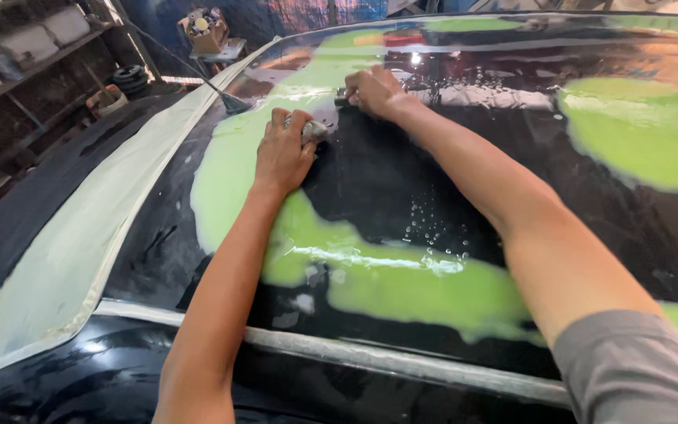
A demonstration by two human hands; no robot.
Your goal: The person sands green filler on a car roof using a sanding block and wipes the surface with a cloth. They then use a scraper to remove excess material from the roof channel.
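Left hand [282, 151] grips cloth [315, 130]; right hand [372, 92] just beyond.

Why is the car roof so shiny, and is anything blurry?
Head view: the wet black car roof mirrors lights, with a bright glare spot beside the right hand; the left hand looks sharp; the dim shelves look soft.

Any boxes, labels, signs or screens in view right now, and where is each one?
Cardboard box: top left, beyond the car roof, on a small stand; brown, open-topped, stuffed with small items too blurred to tell.
No labels, signs or screens show elsewhere.
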